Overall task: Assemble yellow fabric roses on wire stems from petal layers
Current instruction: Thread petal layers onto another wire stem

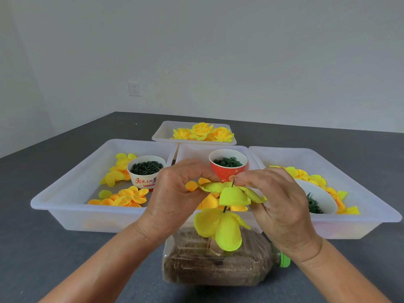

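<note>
At left, a tray [72, 193] holds loose petals [122, 197] and a white cup [146, 171] of green parts. In the frame's center the left hand [175, 193] pinches the left edge of a yellow petal layer [231, 193] threaded on a green wire stem [233, 183]; the right hand [282, 200] pinches its right edge. A lower layer [220, 228] sits on the stem above a bottle [218, 261] lying on the tabletop [43, 248]. Behind are a red cup [227, 167] and finished roses [203, 132]. At right, another tray [360, 193].
</note>
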